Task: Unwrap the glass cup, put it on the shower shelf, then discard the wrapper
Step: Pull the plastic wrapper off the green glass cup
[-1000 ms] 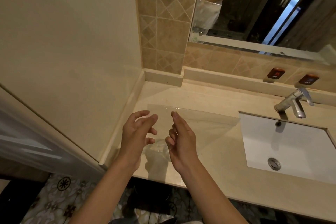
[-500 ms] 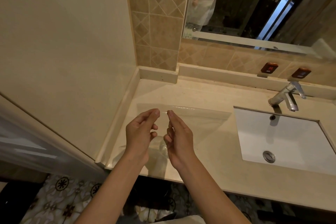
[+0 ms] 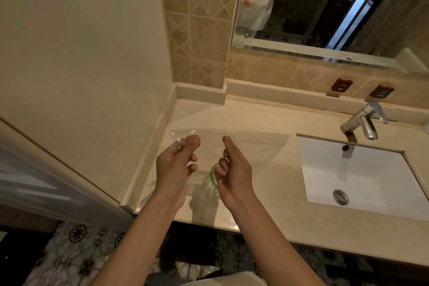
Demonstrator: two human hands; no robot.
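Left hand (image 3: 173,167) pinching clear wrapper (image 3: 253,146) top edge; right hand (image 3: 234,168) half-curled, grip unclear; glass cup (image 3: 214,177) inside, over counter (image 3: 267,204).

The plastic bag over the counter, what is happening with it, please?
A person stands at a bathroom counter and holds up a clear wrapper with both hands. The left hand pinches its top edge; the right hand is at the same edge. The glass cup, greenish at the rim, shows low between the hands, apparently inside the wrapper, not yet unwrapped.
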